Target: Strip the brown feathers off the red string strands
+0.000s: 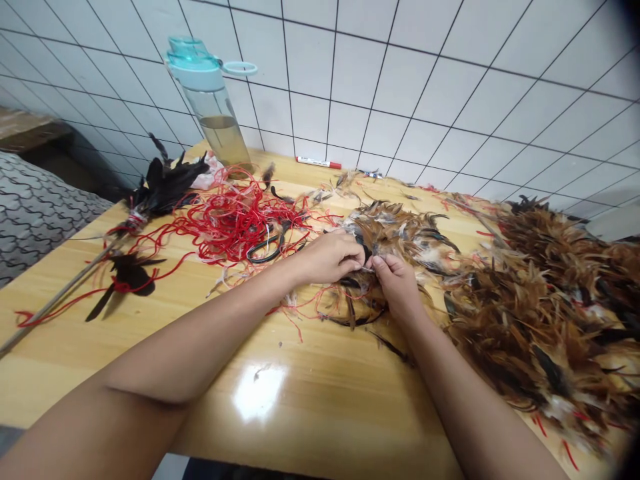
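Observation:
My left hand (330, 258) and my right hand (396, 285) meet over a bunch of brown feathers (387, 233), pinching its quills or a thin strand between their fingertips. What they pinch is largely hidden by my fingers. Red thread (320, 300) trails under the bunch. To the left of my left hand lies a tangle of red string (235, 227) with black-handled scissors (267, 250) at its edge. A much larger heap of brown and black feathers (540, 293) spreads right of my right hand.
A black feather bundle (160, 188) is tied to a long wooden stick (60, 297) on the wooden table (260, 393), with more black feathers (127, 277) nearby. A water bottle (207, 100) and a red marker (319, 163) stand by the tiled wall (400, 87). A grey patterned cushion (40, 213) lies left.

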A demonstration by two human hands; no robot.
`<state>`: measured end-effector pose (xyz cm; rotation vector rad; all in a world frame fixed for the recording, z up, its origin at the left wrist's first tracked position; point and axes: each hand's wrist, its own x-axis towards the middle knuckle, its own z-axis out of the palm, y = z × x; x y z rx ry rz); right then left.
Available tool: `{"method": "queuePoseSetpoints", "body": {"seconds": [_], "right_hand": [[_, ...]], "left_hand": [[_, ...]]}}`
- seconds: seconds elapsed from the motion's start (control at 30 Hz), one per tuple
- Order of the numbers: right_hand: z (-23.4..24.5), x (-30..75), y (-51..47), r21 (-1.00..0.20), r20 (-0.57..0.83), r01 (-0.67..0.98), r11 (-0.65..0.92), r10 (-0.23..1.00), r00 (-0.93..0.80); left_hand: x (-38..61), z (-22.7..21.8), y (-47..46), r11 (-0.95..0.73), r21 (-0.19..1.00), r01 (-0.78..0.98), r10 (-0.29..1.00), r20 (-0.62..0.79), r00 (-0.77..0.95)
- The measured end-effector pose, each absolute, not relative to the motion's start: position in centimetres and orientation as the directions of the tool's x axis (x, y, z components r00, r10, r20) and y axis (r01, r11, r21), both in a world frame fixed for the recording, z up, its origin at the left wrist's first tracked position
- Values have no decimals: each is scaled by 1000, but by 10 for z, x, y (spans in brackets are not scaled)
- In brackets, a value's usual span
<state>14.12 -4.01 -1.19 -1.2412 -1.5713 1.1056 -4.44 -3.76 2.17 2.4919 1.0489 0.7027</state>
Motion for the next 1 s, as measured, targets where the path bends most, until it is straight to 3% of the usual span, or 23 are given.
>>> {"method": "queuePoseSetpoints", "body": {"seconds": [0.2,0.4,0.53,0.67,0.7,0.77,0.87,0.93,1.0], "right_hand": [[-17,143,-36,-887,177,401,227,971,-158],[-16,142,-37,-821,203,476,315,940,-273],[-18,143,-37,-833,189,459,309,939,-288],[-20,144,-37,-895,151,389,216,970,-190],[-19,144,-37,-910,143,365,195,976,-163],[-18,144,-38,-935,128,316,160,984,-121],[-15,142,-39,-955,106,270,126,990,-88],[-14,141,-40,-957,104,264,123,991,-83],[-14,140,-40,-953,116,273,134,990,-81]], "left_hand": [[-44,25,-41,-677,349,648,736,330,591],[-41,24,-42,-684,205,700,722,325,611],[-39,23,-42,-695,256,672,707,414,573],[-43,28,-40,-563,428,707,792,525,312],[-46,31,-40,-509,470,721,834,475,279],[-54,37,-40,-426,511,747,905,237,353],[-66,45,-41,-369,473,800,838,-203,506],[-71,46,-41,-347,427,835,816,-301,493],[-72,45,-42,-350,409,843,822,-297,486]]}}
